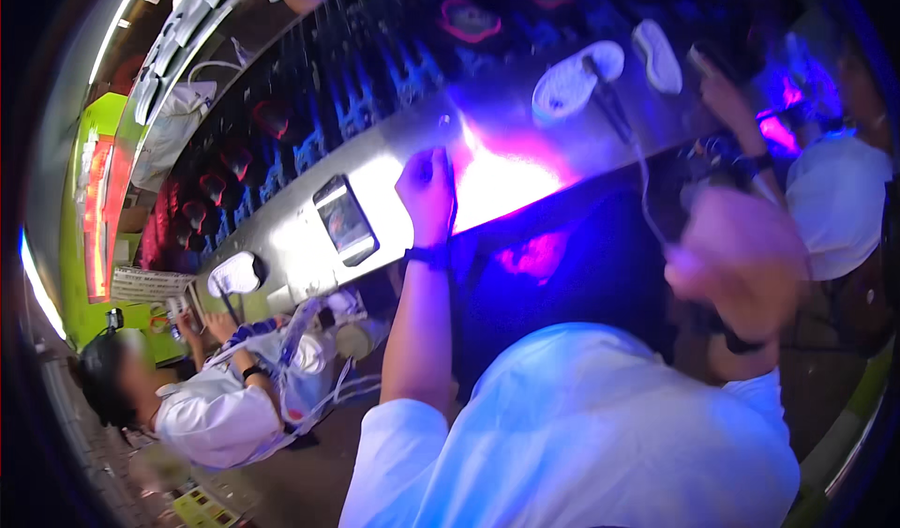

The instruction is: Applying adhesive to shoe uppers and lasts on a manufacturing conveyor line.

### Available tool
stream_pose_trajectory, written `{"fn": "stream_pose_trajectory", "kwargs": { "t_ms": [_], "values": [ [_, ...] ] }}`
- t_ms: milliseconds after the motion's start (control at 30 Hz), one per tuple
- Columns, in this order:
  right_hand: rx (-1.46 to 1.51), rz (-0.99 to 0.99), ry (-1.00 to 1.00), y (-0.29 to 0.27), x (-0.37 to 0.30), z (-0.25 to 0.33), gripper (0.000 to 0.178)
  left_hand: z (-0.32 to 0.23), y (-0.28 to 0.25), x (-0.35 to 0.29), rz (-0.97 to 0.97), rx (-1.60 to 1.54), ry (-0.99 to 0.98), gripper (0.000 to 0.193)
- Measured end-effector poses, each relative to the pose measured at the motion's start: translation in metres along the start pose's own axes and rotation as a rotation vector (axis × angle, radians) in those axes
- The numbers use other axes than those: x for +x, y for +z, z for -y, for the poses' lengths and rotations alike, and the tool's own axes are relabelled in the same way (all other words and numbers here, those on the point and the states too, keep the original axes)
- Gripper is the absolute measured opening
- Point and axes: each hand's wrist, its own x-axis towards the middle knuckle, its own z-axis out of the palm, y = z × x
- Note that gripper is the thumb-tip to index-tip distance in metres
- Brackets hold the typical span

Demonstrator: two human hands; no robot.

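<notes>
A worker at a metal bench (pixel 506 106), both hands well apart. The left hand (pixel 427 186), fingers curled into a fist, lies over the bench, its banded wrist crossing the near edge; whether anything is inside the fist, I cannot tell. The right hand (pixel 741 256) is raised short of that edge and blurred, so its grip cannot be read. A pale cord (pixel 644 176) runs down from a dark handheld tool (pixel 614 111) to just beside the right fingers; contact is unclear. The tool lies across a white shoe sole (pixel 558 92), up and to the right of the fist, with a second sole (pixel 658 57) beyond it. Bare, brightly lit metal separates fist and first sole; a phone (pixel 345 223) bounds the room on the left. Dark racks with blue fittings (pixel 356 106) line the far edge.
</notes>
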Motion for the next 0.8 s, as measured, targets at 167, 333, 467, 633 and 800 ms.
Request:
{"fn": "stream_pose_trajectory", "kwargs": {
  "t_ms": [167,333,467,633,800],
  "values": [
    [0.127,-0.274,0.699,0.068,-0.022,-0.159,0.046,-0.011,0.013,-0.007,0.008,-0.079,0.006,0.02],
    [-0.139,-0.408,0.589,0.122,-0.058,-0.239,0.027,-0.03,0.028,-0.022,-0.033,-0.137,0.005,0.023],
    [-0.05,-0.06,0.829,0.128,-0.036,-0.208,0.045,-0.033,0.016,-0.025,-0.066,-0.192,-0.001,0.017],
    [0.24,-0.151,0.718,0.13,-0.056,-0.25,0.037,-0.037,0.03,-0.021,0.008,-0.238,-0.022,0.015],
    [0.786,-0.195,0.822,0.131,-0.041,-0.247,0.029,-0.011,0.016,-0.014,-0.06,-0.171,0.036,0.012]
  ]
}}
